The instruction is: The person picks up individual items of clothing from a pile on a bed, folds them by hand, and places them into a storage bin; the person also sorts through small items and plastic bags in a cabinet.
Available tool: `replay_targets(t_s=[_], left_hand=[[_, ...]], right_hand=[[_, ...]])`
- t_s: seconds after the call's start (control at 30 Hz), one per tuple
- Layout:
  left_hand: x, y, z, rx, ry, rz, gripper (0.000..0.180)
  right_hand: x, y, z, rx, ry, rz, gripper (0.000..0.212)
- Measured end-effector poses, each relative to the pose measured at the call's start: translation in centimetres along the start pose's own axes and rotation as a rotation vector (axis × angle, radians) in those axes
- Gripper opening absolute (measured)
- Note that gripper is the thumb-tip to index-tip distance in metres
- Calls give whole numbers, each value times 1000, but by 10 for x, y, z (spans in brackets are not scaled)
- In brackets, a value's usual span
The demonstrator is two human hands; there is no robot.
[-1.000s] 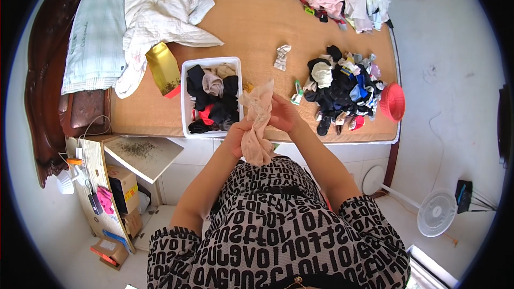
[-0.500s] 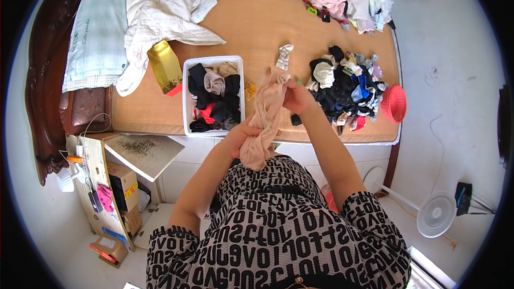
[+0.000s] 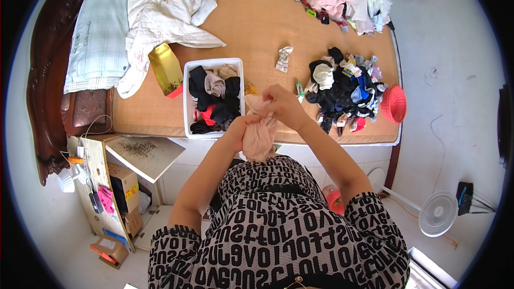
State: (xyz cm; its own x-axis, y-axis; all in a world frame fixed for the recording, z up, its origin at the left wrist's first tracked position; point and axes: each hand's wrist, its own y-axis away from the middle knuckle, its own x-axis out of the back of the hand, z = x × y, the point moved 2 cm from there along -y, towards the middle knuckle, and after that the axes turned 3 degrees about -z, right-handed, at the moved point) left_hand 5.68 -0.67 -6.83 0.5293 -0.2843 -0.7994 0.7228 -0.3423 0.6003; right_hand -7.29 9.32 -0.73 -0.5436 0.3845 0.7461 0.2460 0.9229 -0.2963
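A pale pink, thin stretchy garment (image 3: 259, 143), perhaps stockings, is bunched up between my hands in front of my body. My left hand (image 3: 238, 132) is closed round its left side, with the loose part hanging below. Above it, the bent fingers of my right hand (image 3: 285, 108) pinch the upper part of the cloth. Just left of my hands stands a white plastic bin (image 3: 187, 101) holding rolled dark, beige and red clothing (image 3: 216, 101). A striped sock-like piece (image 3: 284, 59) lies on the bed beyond my right hand.
A pile of mostly dark small clothes (image 3: 342, 88) lies on the bed mat (image 3: 246, 21) at right, beside a red basket (image 3: 394, 104). Farther back is another clothes heap (image 3: 332, 0). A gold box (image 3: 165, 67), blanket (image 3: 160, 10) and pillow (image 3: 99, 32) lie left. A fan (image 3: 438, 214) stands right.
The pink garment, stretched out lengthwise before, is now gathered into a shorter bunch. My right hand has moved left and a little toward me, closer to my left hand.
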Motion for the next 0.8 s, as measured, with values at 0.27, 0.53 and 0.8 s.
replay_targets(t_s=[0.27, 0.53, 0.8], left_hand=[[-2, -3, -2, -138, 67, -59, 28], [7, -11, -1, -301, -449, 105, 28], [4, -12, -9, -309, -389, 239, 33]], right_hand=[[1, 13, -5, -8, -193, -75, 17], [-24, 29, 28, -672, -449, 246, 32], [-15, 19, 4, -446, -275, 60, 27]])
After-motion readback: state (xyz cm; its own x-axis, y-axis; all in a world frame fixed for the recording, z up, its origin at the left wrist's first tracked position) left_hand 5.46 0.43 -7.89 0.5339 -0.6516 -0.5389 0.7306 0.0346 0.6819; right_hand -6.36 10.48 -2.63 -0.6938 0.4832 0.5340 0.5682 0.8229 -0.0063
